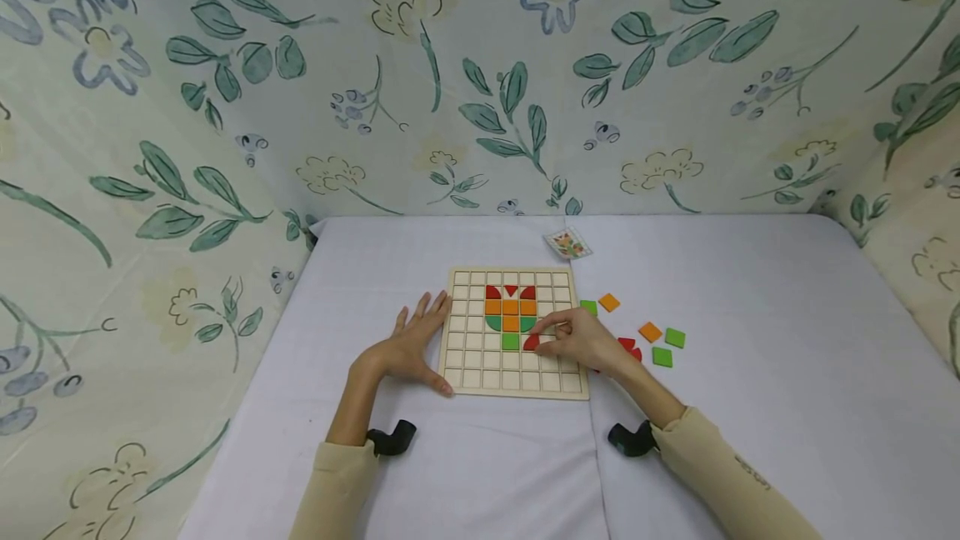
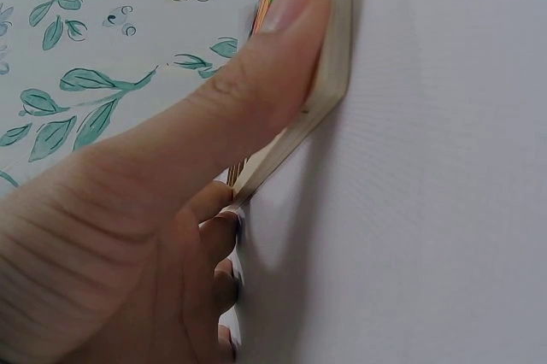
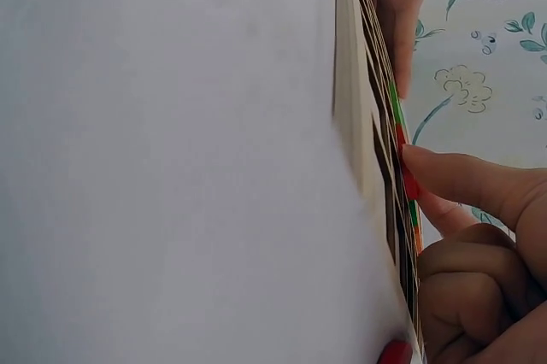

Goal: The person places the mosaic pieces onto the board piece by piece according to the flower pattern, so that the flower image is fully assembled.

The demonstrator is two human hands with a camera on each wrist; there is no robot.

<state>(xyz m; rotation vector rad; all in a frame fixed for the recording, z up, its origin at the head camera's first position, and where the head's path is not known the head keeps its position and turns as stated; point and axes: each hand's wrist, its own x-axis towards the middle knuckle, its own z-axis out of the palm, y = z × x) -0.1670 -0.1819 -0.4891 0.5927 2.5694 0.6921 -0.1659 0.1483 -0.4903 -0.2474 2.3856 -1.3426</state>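
My right fingers (image 1: pixel 553 319) pinch a red piece (image 1: pixel 531 342), loose tiles (image 1: pixel 650 332) rightward; my left fingers (image 1: pixel 436 317), spread, touch the board (image 1: pixel 480 378).

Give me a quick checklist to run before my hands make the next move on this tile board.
1. Left hand touching the board at its left edge: ok.
2. Right hand pinching the red piece: ok.
3. Red piece seated flat in its cell: cannot tell; fingers partly cover it.
4. Picture card uncovered, beyond the board: ok.
5. Every tile on the board: not ok; loose orange squares and loose green squares lie to its right.
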